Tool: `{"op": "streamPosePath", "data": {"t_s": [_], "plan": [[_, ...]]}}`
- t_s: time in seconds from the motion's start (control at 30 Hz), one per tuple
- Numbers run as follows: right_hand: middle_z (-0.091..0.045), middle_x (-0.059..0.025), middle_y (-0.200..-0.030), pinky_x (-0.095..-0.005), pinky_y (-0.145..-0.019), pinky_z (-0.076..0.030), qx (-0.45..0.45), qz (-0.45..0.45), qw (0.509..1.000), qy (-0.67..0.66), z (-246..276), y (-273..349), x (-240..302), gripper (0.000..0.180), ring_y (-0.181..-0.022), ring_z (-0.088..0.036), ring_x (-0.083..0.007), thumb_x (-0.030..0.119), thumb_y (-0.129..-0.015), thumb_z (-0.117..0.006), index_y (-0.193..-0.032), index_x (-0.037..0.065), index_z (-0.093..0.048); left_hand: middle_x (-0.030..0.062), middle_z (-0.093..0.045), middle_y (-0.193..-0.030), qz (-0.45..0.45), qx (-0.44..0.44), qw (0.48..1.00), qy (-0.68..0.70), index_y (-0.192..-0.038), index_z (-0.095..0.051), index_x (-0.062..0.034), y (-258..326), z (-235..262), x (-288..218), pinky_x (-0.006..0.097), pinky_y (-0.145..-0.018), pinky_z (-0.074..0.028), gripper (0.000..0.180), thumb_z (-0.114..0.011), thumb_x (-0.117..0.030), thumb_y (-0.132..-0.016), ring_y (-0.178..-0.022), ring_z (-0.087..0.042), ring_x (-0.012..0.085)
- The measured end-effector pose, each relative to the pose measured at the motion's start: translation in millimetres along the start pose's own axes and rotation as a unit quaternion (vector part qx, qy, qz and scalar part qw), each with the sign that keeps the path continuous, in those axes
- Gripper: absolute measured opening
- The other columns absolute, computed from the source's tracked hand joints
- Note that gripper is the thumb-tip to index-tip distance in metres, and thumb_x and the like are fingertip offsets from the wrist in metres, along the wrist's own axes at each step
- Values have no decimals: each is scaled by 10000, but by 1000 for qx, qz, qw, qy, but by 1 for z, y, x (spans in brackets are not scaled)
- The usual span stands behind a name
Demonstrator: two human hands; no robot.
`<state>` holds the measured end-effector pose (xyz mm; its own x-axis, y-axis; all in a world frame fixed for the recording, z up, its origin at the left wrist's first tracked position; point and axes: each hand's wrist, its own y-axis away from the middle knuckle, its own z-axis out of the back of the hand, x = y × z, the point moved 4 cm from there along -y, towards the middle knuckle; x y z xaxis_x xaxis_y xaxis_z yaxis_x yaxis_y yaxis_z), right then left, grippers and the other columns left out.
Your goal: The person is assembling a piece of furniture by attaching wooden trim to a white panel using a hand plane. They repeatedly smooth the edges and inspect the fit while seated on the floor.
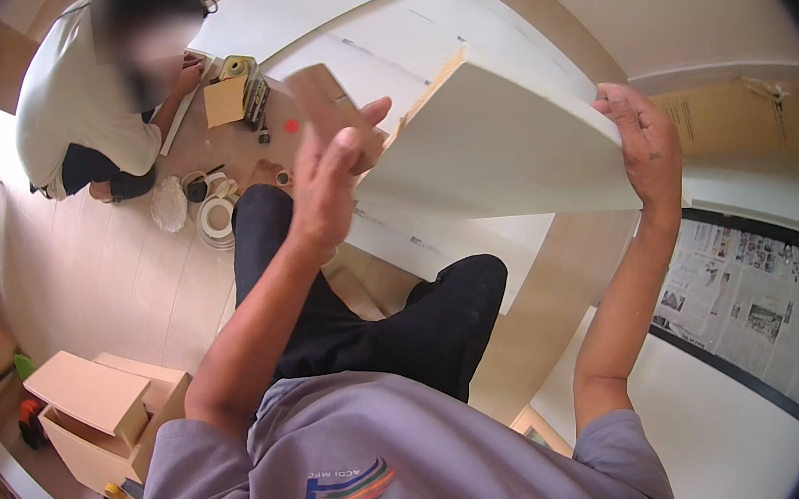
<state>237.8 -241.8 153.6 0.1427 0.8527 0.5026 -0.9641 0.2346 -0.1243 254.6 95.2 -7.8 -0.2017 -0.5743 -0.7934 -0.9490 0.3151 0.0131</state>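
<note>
left hand (324, 184) at upper centre of the frame, grasping a brown rectangular wooden block (319, 95); thumb on the near side, block tilted, its lower end close by the rough tan edge of a pale grey flat panel (506, 142). cannot tell whether block and edge touch.

right hand (647, 139) at upper right, grasping the panel's right edge, fingers curled over it. panel slants across the centre right, above the wearer's dark-trousered knees.

upper left: 1 co-worker in a white long-bodied shirt (68, 106), crouched, a hand at a narrow white strip (177, 125). left of centre: white ring-shaped coil (205, 230) on the pale plank floor (164, 278). lower left: light tan wooden box (85, 448), a flat board (87, 388) on top. right: black-edged surface with grey printed newspaper (751, 306); brown cardboard box (733, 121) above it.
</note>
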Motion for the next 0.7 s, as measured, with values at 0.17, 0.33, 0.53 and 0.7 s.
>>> {"op": "streamPosePath", "data": {"t_s": [0.17, 0.33, 0.53, 0.7], "plan": [[-772, -127, -1147, -332, -909, -537, 74, 30, 991, -110, -9, 8, 19, 472, -975, -717, -199, 443, -1011, -699, -1280, 57, -735, 158, -518, -1583, 8, -6, 998, -59, -1525, -371, -5, 18, -20, 26, 423, -1189, -373, 623, -565, -395, -1080, -1417, -486, 257], [-746, -190, -1206, -413, -885, -576, 3, 263, 955, 139, -56, 39, 151, 610, -1063, -726, -369, 497, -856, -836, -1249, 48, -711, 169, -515, -1582, 1, -13, 1000, -24, -1496, -381, 3, 34, -13, 24, 396, -1142, -435, 661, -624, -422, -1051, -1363, -532, 225], [-751, -120, -891, -426, -693, -565, -33, 158, 967, 196, -69, 69, 166, 451, -789, -726, -341, 467, -843, -845, -981, 56, -725, 141, -645, -1208, -62, 13, 988, -141, -1418, -427, 25, 71, -64, -18, 351, -920, -525, 651, -703, -389, -999, -1126, -625, 186], [-727, -117, -837, -429, -660, -545, -116, 182, 960, 180, -47, 99, 145, 383, -733, -699, -340, 416, -831, -841, -922, 66, -714, 131, -561, -1345, -99, 50, 983, -148, -1517, -418, -24, 101, -85, -8, 376, -1038, -462, 708, -738, -341, -971, -1160, -579, 207]]}}
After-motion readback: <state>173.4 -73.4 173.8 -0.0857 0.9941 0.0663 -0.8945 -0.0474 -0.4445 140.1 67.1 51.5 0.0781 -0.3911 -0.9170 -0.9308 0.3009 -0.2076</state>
